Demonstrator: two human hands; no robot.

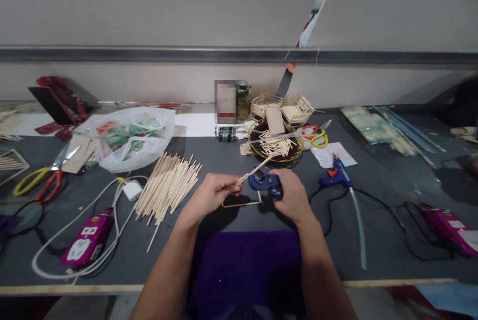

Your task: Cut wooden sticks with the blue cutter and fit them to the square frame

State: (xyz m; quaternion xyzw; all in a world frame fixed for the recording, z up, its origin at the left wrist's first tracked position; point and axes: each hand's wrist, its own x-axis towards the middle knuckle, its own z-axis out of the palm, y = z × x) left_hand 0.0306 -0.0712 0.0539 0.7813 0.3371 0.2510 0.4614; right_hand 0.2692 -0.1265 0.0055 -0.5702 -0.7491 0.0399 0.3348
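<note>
My left hand (214,189) pinches a thin wooden stick (257,166) that slants up to the right. My right hand (293,193) grips a blue cutter (264,182) whose jaws sit on the stick near my left fingertips. Below the two hands a small square frame of sticks (242,203) lies on the dark table. A loose pile of long sticks (168,183) lies to the left of my left hand.
A round dish of short stick offcuts (276,146) and a small stick model (284,106) stand behind the hands. A blue glue gun (336,174) lies right, a plastic bag (130,136), yellow-red scissors (37,180) and a pink power strip (87,240) left. A purple cloth (242,265) lies at the front edge.
</note>
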